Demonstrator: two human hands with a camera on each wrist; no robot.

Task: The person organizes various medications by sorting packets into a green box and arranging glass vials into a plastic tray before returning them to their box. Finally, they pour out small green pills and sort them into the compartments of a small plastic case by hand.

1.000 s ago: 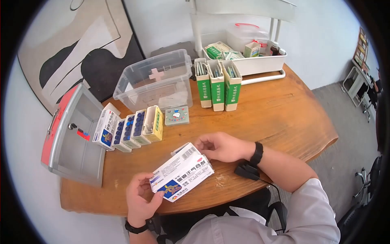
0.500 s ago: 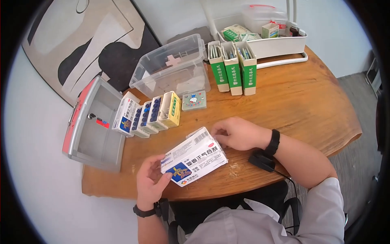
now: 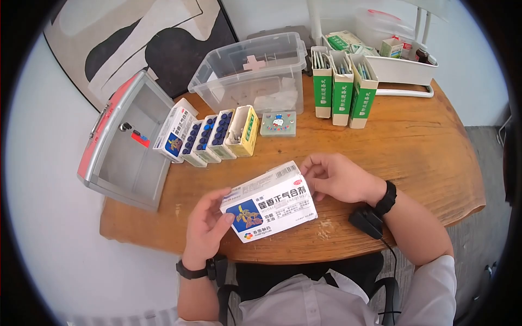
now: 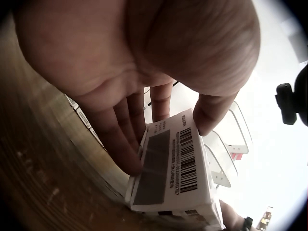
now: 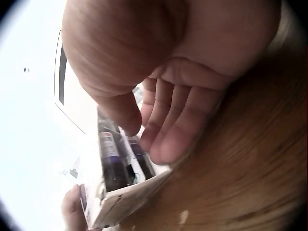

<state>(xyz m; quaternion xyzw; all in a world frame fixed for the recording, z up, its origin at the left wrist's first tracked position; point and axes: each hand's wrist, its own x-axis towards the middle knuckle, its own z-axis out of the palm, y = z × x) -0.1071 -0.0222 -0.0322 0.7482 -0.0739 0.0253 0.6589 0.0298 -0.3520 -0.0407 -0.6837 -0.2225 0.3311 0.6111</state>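
I see the left hand (image 3: 209,223) holding the white Huoxiang Zhengqi carton (image 3: 274,209) by one end, thumb on the printed face and fingers round the far side, near the front edge of the tabletop (image 3: 424,157) and left of its middle. The right hand (image 3: 342,176) is at the carton's open end, where my right wrist view shows dark vials (image 5: 113,163); thumb and fingers are bent close together, but I cannot tell whether they pinch one. From the head camera, that hand hides part of the opening. Toward the left edge I have a red-and-silver case (image 3: 130,146), then a matching carton (image 3: 175,133), three open boxes (image 3: 225,152) of blue-capped vials and a yellow box (image 3: 248,133) in a row. Just beside it is a flat cartoon-printed case (image 3: 278,124). Along the back edge stand a clear bin (image 3: 247,81) with a pink cross, three green-and-white cartons (image 3: 341,92), and, toward the back right, a white tray (image 3: 402,69) of packets and bottles. The tabletop is brown grained wood with a wavy right edge and pale crumbs (image 3: 324,229) near the front. Beyond it I make out an abstract painting (image 3: 136,49), pale walls and grey floor.
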